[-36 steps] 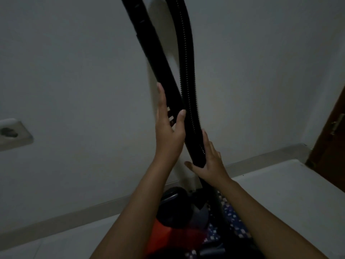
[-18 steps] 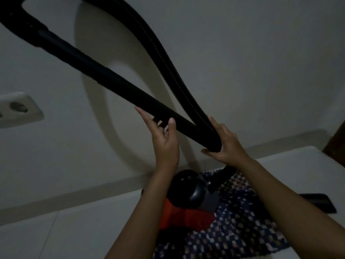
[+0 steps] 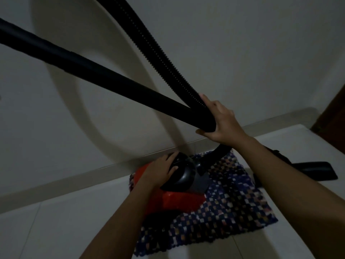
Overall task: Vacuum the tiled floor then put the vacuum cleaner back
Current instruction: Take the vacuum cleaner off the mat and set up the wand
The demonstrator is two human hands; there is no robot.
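A red and black vacuum cleaner [image 3: 179, 195] sits on a checkered mat [image 3: 224, 217] by the wall. My left hand [image 3: 162, 169] rests on its black rounded top, fingers spread over it. My right hand [image 3: 220, 122] grips the lower end of the ribbed black hose [image 3: 160, 53], where the smooth black tube [image 3: 93, 71] crosses it. The tube slants up to the left and leaves the frame. The hose arcs up and out of the top of the view.
The white wall [image 3: 242, 43] is close ahead, with a pale skirting strip along pale floor tiles [image 3: 56, 230]. A black floor nozzle [image 3: 317, 170] lies on the tiles at right, behind my right forearm. A dark wooden door edge [image 3: 334, 113] stands at far right.
My left hand has let go of the tube and dropped onto the vacuum's black top. The tube has tilted further down to the left. My right hand keeps its grip.
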